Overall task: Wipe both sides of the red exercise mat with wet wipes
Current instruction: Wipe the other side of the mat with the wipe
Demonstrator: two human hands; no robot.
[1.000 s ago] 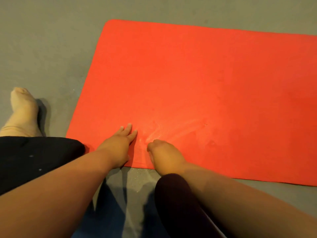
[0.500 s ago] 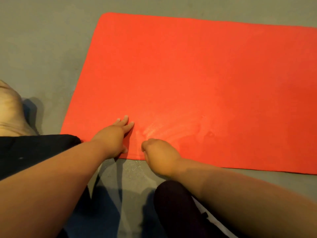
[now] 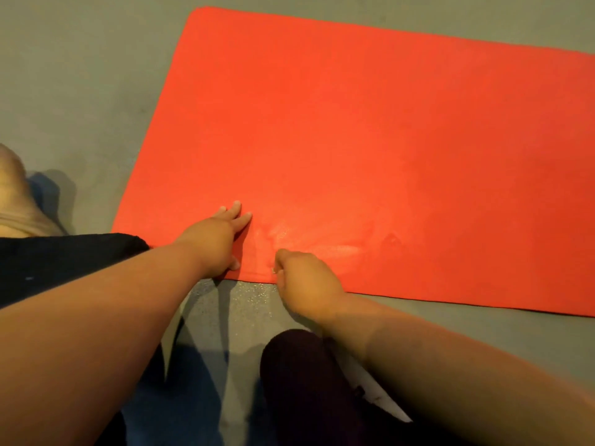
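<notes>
The red exercise mat (image 3: pixel 370 149) lies flat on the grey floor and runs out of view at the right. My left hand (image 3: pixel 219 239) rests flat on it by the near left corner, fingers spread, holding nothing. My right hand (image 3: pixel 306 281) is curled into a fist right at the mat's near edge. The wet wipe is almost wholly hidden under it; only a pale sliver shows by the thumb. A wet sheen (image 3: pixel 309 243) streaks the mat just beyond and to the right of that fist.
Grey floor (image 3: pixel 80 91) surrounds the mat. My knee in dark leggings (image 3: pixel 306 381) sits below the right hand. Black clothing (image 3: pixel 64 262) and a pale socked foot (image 3: pixel 16 201) are at the left. A white scrap (image 3: pixel 380 397) lies under my right forearm.
My right fist has slid back toward me, from on the mat to its near edge. My left hand has stayed planted. The view has shifted slightly.
</notes>
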